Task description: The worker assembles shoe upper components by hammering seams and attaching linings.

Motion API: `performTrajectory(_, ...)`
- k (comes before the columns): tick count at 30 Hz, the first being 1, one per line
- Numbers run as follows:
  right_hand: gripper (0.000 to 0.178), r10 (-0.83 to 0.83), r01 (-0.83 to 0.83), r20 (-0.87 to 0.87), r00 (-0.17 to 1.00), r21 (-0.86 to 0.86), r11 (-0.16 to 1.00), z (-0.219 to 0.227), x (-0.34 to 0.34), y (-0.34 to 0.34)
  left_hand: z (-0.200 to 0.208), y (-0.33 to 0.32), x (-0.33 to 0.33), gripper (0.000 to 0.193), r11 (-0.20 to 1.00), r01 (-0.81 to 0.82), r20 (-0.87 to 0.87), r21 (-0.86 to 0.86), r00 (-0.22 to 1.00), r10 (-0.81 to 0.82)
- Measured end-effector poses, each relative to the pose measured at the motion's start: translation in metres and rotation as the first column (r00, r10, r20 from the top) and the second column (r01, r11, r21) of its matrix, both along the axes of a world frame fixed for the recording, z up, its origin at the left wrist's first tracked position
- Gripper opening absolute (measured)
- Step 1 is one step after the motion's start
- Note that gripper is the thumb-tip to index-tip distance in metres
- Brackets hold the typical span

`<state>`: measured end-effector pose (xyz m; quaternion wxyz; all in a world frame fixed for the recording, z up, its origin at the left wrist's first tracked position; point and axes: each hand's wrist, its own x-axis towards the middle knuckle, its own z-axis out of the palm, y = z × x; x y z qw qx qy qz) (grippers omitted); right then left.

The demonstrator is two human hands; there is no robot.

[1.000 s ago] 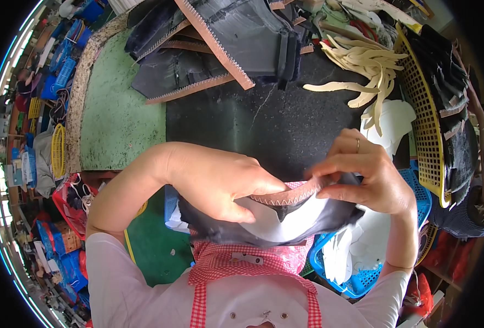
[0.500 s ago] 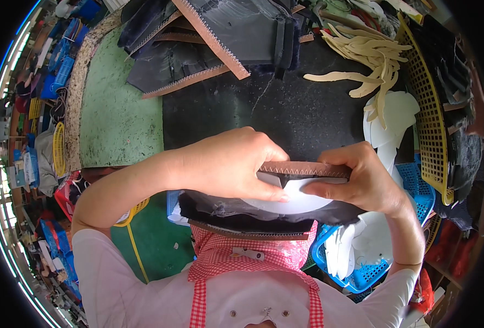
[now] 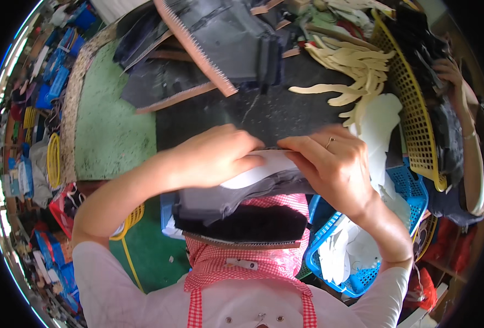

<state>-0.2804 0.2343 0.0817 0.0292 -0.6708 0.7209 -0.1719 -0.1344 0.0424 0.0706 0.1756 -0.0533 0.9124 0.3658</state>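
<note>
A thin white curved piece [image 3: 261,170] lies against a dark, fur-lined panel [image 3: 209,203] in front of my body. My left hand [image 3: 220,156] pinches the left part of the white piece, with the thumb on its face. At the right end of the same upper edge, my right hand [image 3: 335,158], with a ring on one finger, is closed with its fingertips on the white piece and panel edge. Below hang the panel's black furry side and a brown zigzag-stitched strip [image 3: 242,242], over my red checked apron [image 3: 247,259].
Similar dark panels with brown stitched strips [image 3: 198,49] pile on the table's far side. Cream strips [image 3: 357,65] and white pieces [image 3: 381,120] lie at right, beside a yellow basket [image 3: 411,104]. A blue basket [image 3: 313,251] holds white pieces. Another person's arm [image 3: 461,93] shows far right.
The panel's brown-stitched upper edge has tilted out of sight, and more black fur shows below. My right hand has turned over the top edge. Another person's arm has appeared at right.
</note>
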Motion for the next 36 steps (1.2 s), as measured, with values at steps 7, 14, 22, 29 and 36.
performTrajectory(7, 0.063, -0.084, 0.214, 0.274, 0.958, -0.49, 0.845, 0.004, 0.006, -0.001, 0.0, 0.06, 0.086, 0.025, 0.455, -0.551, -0.041, 0.699, 0.604, 0.796)
performTrajectory(14, 0.04, 0.214, -0.133, 0.714, 0.666, -0.169, 0.977, -0.041, 0.018, -0.047, -0.056, 0.137, 0.097, 0.056, -0.332, -0.537, 0.629, 0.775, 0.616, 0.473)
performTrajectory(22, 0.024, -0.391, 0.277, -0.474, 0.789, -0.292, 0.915, -0.044, -0.131, -0.014, -0.073, 0.163, 0.023, 0.071, -0.443, -0.511, 0.64, 0.737, 0.739, 0.21)
performTrajectory(29, 0.009, -0.094, 0.053, -0.188, 0.978, -0.213, 0.976, -0.036, -0.153, 0.002, -0.002, 0.079, -0.059, 0.049, 0.935, 0.015, -0.615, 0.354, 0.757, 0.221)
performTrajectory(36, 0.016, -0.114, 0.082, -0.159, 0.981, -0.194, 0.978, -0.03, -0.162, 0.011, -0.039, 0.016, -0.121, 0.026, 0.949, -0.221, -0.587, -0.225, 0.808, 0.049)
